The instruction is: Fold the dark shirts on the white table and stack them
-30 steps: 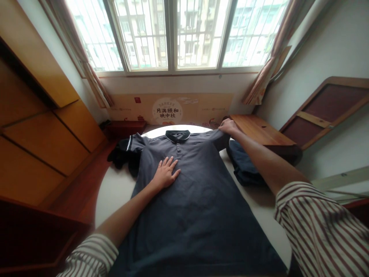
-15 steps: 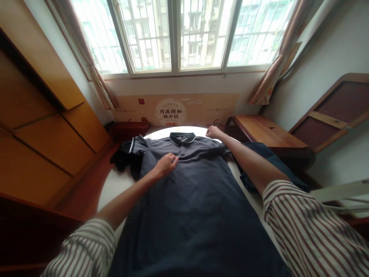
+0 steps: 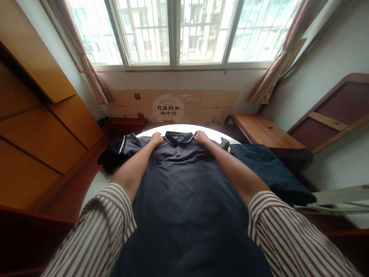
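Observation:
A dark grey polo shirt (image 3: 190, 200) lies front up on a white round table (image 3: 95, 192), its black, white-edged collar (image 3: 179, 139) at the far end. My left hand (image 3: 157, 139) is closed on the shirt's shoulder, just left of the collar. On the other side, my right hand (image 3: 201, 137) pinches the shirt close to the collar's right edge. The fingertips of both hands are partly hidden. The shirt's left-side sleeve, with a white stripe, is spread out beyond my left hand.
Black cloth (image 3: 111, 156) lies at the table's left edge. A folded dark navy garment (image 3: 268, 169) rests at the right. Behind it stands a wooden bench (image 3: 268, 130). Wooden cabinets (image 3: 43, 142) line the left, and a barred window (image 3: 173, 34) is ahead.
My left hand has moved from the shirt's chest up to the shoulder left of the collar. My right hand has come inward to the collar's right side. The view has shifted slightly.

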Available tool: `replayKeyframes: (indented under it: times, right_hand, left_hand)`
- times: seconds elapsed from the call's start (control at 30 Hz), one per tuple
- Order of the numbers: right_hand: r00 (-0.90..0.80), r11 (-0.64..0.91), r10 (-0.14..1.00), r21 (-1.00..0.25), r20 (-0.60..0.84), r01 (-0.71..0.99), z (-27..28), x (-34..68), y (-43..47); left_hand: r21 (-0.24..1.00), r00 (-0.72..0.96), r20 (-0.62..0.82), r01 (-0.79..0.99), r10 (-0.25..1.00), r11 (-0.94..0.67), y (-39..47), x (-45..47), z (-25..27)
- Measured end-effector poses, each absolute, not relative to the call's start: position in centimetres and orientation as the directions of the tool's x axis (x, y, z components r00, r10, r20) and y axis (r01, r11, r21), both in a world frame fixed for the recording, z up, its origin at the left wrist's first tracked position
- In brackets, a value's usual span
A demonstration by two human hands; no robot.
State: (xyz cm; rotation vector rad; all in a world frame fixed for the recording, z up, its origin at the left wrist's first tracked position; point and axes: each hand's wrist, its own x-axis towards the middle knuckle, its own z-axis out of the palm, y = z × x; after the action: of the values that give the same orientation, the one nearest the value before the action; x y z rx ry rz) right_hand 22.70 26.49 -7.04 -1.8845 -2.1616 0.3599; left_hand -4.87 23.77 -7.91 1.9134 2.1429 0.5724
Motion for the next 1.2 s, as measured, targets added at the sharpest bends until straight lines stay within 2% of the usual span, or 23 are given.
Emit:
replayKeyframes:
  times: [0.23,0.4,0.57,0.63,0.73,0.83,1.0,1.2]
  right_hand:
    - [-0.149,0.17,0.985,-0.308,0.091,0.936,-8.0,22.6,25.3]
    - [-0.2,0.21,0.978,-0.248,0.065,0.946,-9.1,22.7,22.7]
    - [-0.323,0.33,0.944,-0.191,0.07,0.924,-9.2,20.7,20.7]
    - [-0.292,0.291,0.956,-0.201,0.026,0.935,-9.4,20.1,20.2]
    - [-0.139,0.13,0.99,-0.208,-0.033,0.969,-9.7,20.8,20.0]
    - [-0.001,-0.015,0.997,-0.218,-0.072,0.976,-9.3,22.8,20.3]
    - [0.033,-0.04,0.999,-0.219,-0.034,0.975,-6.4,26.9,21.3]
    - [0.089,-0.084,0.996,-0.236,0.009,0.968,-2.7,32.4,21.6]
  left_hand:
    - [0.384,-0.167,0.224,0.921,0.96,0.071,24.0,-4.7,-7.3]
    - [0.321,-0.088,0.193,0.947,0.977,0.022,22.4,-3.6,-8.2]
    - [0.217,-0.02,0.114,0.976,0.993,-0.005,20.7,-1.1,-9.5]
    - [0.221,-0.023,0.061,0.975,0.998,0.009,20.3,-1.0,-10.0]
    - [0.208,-0.055,-0.036,0.976,0.998,0.061,20.4,-1.9,-10.1]
    - [0.197,-0.08,-0.072,0.976,0.994,0.093,21.1,-3.2,-9.8]
    - [0.174,-0.103,-0.061,0.978,0.993,0.112,21.6,-3.9,-9.0]
    - [0.133,-0.088,0.075,0.988,0.993,0.078,18.0,0.2,-7.9]
